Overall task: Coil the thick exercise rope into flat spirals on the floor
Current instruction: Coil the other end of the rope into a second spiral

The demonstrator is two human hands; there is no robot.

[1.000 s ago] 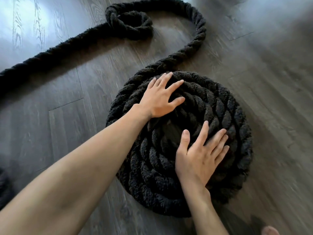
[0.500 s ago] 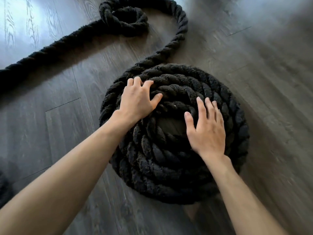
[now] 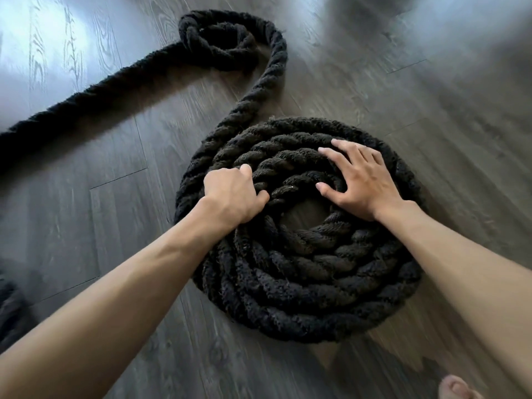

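The head camera showed one thick black twisted exercise rope [image 3: 260, 89] on a dark grey wood-grain plank floor [image 3: 437, 90], and most of it was wound into one flat spiral coil [image 3: 302, 286] lying in the middle of the view. The coil counted roughly five rings side by side around a small round gap where bare floor showed. From the coil's upper left edge the single free length of rope ran up and away, bent into one small loose loop [image 3: 221, 44] near the top of the view, then trailed off across the floor to the left edge. Two bare forearms reached in from below, one from each lower corner, and the two hands were set apart on opposite sides of the central gap. The left hand [image 3: 233, 194] sat on the left part of the coil with its knuckles up and its fingers curled down over the inner rings, gripping the rope; its fingertips were hidden in the strands. The right hand [image 3: 362, 185] lay palm down on the upper right part of the coil, its fingers straight and spread across the rings and its thumb pointing toward the gap. One bare foot's toes [image 3: 454, 387] showed at the bottom right corner. One dark blurred mass [image 3: 11, 300] lay at the left edge, too unclear to identify.
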